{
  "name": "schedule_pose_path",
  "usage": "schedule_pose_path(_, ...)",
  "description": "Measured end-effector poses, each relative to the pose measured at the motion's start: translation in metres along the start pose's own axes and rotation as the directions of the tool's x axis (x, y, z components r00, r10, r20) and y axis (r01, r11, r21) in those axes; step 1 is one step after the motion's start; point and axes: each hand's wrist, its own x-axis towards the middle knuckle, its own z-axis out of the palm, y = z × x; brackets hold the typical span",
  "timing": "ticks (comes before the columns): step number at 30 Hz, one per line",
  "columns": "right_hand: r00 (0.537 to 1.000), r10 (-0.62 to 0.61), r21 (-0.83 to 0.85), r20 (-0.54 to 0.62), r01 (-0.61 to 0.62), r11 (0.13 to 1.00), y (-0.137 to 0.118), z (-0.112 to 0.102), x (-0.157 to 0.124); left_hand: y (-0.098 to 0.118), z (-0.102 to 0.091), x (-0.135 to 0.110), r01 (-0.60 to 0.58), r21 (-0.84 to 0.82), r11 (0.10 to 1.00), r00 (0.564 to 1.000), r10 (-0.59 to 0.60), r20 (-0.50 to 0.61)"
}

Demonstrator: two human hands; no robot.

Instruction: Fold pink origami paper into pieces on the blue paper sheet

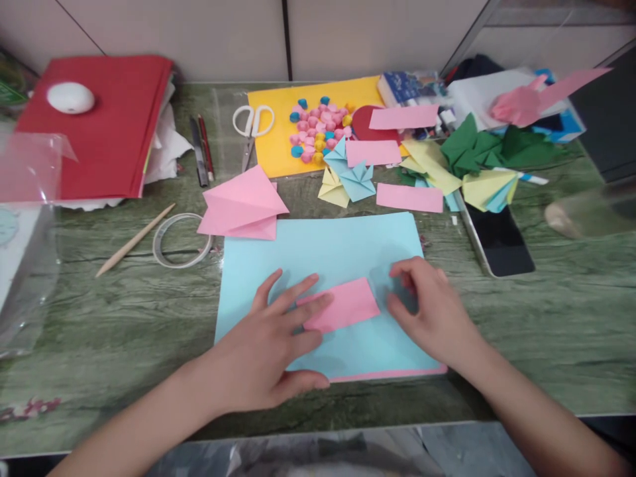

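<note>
A pink paper strip (350, 305) lies at a slight tilt on a stack of light blue paper (338, 245), whose near edge shows a pink sheet beneath. My left hand (278, 351) is spread over the left end of the strip, with fingertips on it. To the right of the strip, my right hand (427, 305) hovers over the blue paper with thumb and fingers curved and apart, nothing between them. Folded pink paper (243, 205) overlaps the stack's far left corner. Another pink strip (410, 198) sits just beyond its far right corner.
A tape roll (158, 245) and a pointed wooden stick (134, 242) lie to the left. White-handled scissors (253, 126) and small coloured paper pieces (320, 129) rest on a yellow sheet (271, 156). At the right are a phone (501, 242) and green folded paper (472, 146). A red folder (109, 146) bears a white mouse (70, 98).
</note>
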Motion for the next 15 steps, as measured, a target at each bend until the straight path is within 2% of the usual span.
schedule_pose_path(3, 0.991, -0.048, 0.056, -0.122, 0.056, 0.997, -0.006, 0.003, -0.003, 0.001, 0.001, 0.0, 0.008, 0.019, 1.0, 1.0, -0.008, 0.007)
schedule_pose_path(7, 0.983, -0.184, -0.066, 0.003, 0.184, 0.981, -0.017, 0.013, -0.005, 0.001, 0.0, 0.0, -0.008, 0.031, 0.999, 1.0, 0.008, -0.003)
schedule_pose_path(11, 0.982, -0.178, -0.12, 0.064, 0.184, 0.975, -0.018, 0.016, -0.005, 0.0, -0.003, -0.001, -0.021, 0.021, 1.0, 1.0, 0.02, 0.013)
schedule_pose_path(15, 0.98, -0.177, -0.112, 0.086, 0.186, 0.976, -0.014, 0.014, -0.004, 0.0, -0.01, -0.006, 0.019, -0.015, 1.0, 0.999, -0.019, -0.029)
